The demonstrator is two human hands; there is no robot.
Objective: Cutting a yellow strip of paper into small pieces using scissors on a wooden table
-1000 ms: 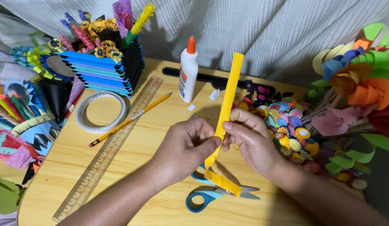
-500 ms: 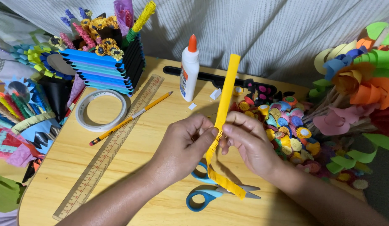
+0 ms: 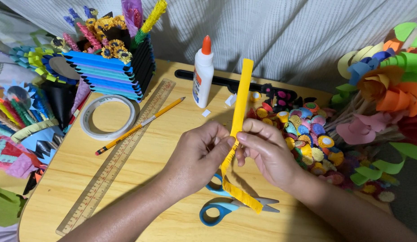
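Two hands meet on one long yellow paper strip [image 3: 239, 112], which we hold upright above the round wooden table [image 3: 74, 175], just in front of us. Our left hand [image 3: 197, 157] is closed on the strip from one side, thumb and fingers pinched, and our right hand [image 3: 266, 152] is pinched on it from the other, fingertips almost touching. Above the pinch the strip stands smooth and straight; below, it is fringed with fine cuts and hangs in a loose curl down to the blue-handled scissors [image 3: 226, 208] lying on the table under our wrists.

We judge the fringed part to be the weak point: a hard tug or a twist between the hands could tear the paper at a cut. A loose pinch could let the tall upper end flop over and crease. The hanging tail could also catch on the scissors' blades.

Just to the right lies a heap of small coloured paper rosettes [image 3: 307, 130], near enough for our right elbow to scatter them. Farther off, the white glue bottle with an orange cap [image 3: 202, 74] stands upright; a knock from the strip's top could tip it. A yellow pencil [image 3: 141, 125], a wooden ruler [image 3: 118, 157] and a roll of clear tape [image 3: 107, 117] lie well to the left.
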